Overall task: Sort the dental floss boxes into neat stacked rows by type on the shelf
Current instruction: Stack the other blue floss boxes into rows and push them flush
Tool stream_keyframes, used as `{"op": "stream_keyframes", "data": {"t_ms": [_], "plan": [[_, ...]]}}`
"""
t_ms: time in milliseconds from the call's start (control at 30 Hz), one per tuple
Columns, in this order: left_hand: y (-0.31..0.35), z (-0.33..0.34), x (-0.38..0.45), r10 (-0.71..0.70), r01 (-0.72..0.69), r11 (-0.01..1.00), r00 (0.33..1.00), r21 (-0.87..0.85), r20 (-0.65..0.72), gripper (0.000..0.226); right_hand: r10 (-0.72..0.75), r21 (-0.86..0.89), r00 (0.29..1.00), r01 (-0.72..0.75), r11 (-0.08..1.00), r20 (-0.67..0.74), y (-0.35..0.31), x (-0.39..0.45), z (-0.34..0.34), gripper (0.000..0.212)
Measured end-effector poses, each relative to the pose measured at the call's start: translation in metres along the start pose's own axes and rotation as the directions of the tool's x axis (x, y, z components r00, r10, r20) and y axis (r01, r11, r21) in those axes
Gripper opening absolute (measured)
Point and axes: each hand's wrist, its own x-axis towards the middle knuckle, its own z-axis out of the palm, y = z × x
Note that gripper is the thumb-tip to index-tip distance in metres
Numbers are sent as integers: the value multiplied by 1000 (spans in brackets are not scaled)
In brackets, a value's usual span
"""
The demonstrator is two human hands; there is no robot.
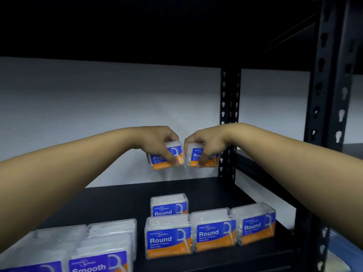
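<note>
Smooth boxes (98, 260) sit closest to me, down at 7 o'clock on the shelf (121, 201). Round boxes stand at 5 o'clock: three in a front row (210, 232), and one box (169, 205) behind the left one.

With my left hand (159, 142) I pinch a Round box (169, 158) from above. With my right hand (206, 142) I pinch another Round box (204, 158) the same way. Both are up in the air, near 12 o'clock, just beside each other over the back of the shelf.

I think these two should go down behind the front row, beside the back box. I should keep them level, labels facing me, and set them down softly so the edges line up.

Each box is see-through plastic. Inside I see something white, too blurry to make out.
</note>
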Motion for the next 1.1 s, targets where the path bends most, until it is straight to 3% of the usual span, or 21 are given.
{"op": "stream_keyframes", "data": {"t_ms": [300, 467, 667, 1100], "plan": [[41, 29, 12, -14, 16, 1000, 996, -22, 92, 33, 145, -152, 986, -131, 980, 86, 4, -27, 12, 46], [58, 42, 17, -20, 22, 1000, 992, -18, 127, 34, 201, -244, 974, -171, 955, 103, 8, -44, 30, 60], [69, 62, 19, -40, 36, 999, 979, 25, 198, 39, 218, -215, 965, -185, 959, 144, 7, -57, 39, 60], [79, 78, 20, -24, 34, 998, 986, -61, 163, 42, 270, -314, 956, -223, 923, 115, 9, -65, 51, 61]]}}
